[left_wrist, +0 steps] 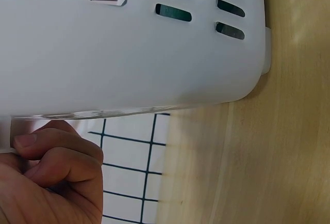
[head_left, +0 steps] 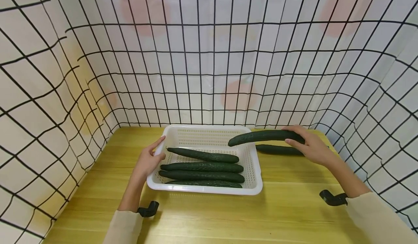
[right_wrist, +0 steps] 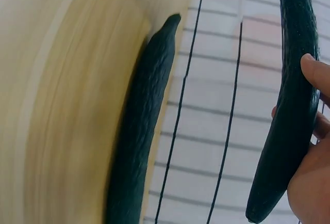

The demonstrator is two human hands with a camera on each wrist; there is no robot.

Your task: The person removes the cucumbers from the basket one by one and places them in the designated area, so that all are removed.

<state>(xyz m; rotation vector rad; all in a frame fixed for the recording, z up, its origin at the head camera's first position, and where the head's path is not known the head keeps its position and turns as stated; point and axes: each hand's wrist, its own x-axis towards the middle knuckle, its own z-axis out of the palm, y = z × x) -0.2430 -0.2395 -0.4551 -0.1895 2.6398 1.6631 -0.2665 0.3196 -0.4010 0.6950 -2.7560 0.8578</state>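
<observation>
A white plastic basket (head_left: 205, 189) stands on the wooden table with several dark green cucumbers (head_left: 202, 175) lying lengthwise inside. My left hand (head_left: 148, 160) grips the basket's left rim, and its curled fingers show under the rim in the left wrist view. In my right hand (head_left: 308, 146) I hold a long cucumber (head_left: 261, 136) near its right end. It hangs above the table, and its left tip reaches over the basket's right side. Below it another cucumber (head_left: 275, 149) lies on the table, right of the basket, partly hidden by the hand.
A black wire grid (head_left: 213, 51) backed by pale cloth with pinkish spots encloses the back and both sides. The wooden table (head_left: 209, 218) extends in front of the basket. Dark wrist mounts (head_left: 148, 209) sit at both sleeves.
</observation>
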